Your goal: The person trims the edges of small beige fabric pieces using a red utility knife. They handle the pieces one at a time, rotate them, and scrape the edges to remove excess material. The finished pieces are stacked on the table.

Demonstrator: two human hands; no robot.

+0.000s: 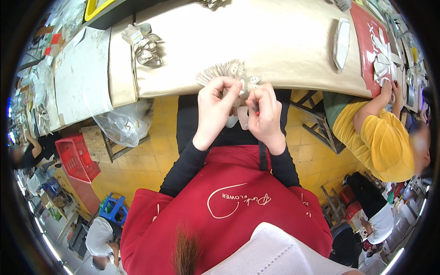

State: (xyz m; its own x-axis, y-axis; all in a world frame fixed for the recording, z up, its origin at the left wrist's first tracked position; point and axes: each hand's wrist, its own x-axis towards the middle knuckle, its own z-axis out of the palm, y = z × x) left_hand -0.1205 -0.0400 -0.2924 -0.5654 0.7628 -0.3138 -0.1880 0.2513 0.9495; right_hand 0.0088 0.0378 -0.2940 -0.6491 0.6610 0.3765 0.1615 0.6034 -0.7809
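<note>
Both of my hands are raised close together at the table's near edge. My left hand (214,109) is closed, thumb and forefinger pinching a pale beige flat cut piece (244,87). My right hand (266,117) is closed beside it; a small red bit shows between its fingers, but the rest of what it grips is hidden. Below the hands hang pale, rounded flaps (243,119), partly covered by my fingers. Just beyond lies a fanned row of similar beige-grey cut pieces (219,71) on the table edge.
The table (256,41) is covered in brown paper. On it are a bundle of pieces (149,48) at left and a white stack (341,43) at right. A co-worker in yellow (380,137) handles white strips. A plastic bag (126,123) hangs at left, near a red crate (75,158).
</note>
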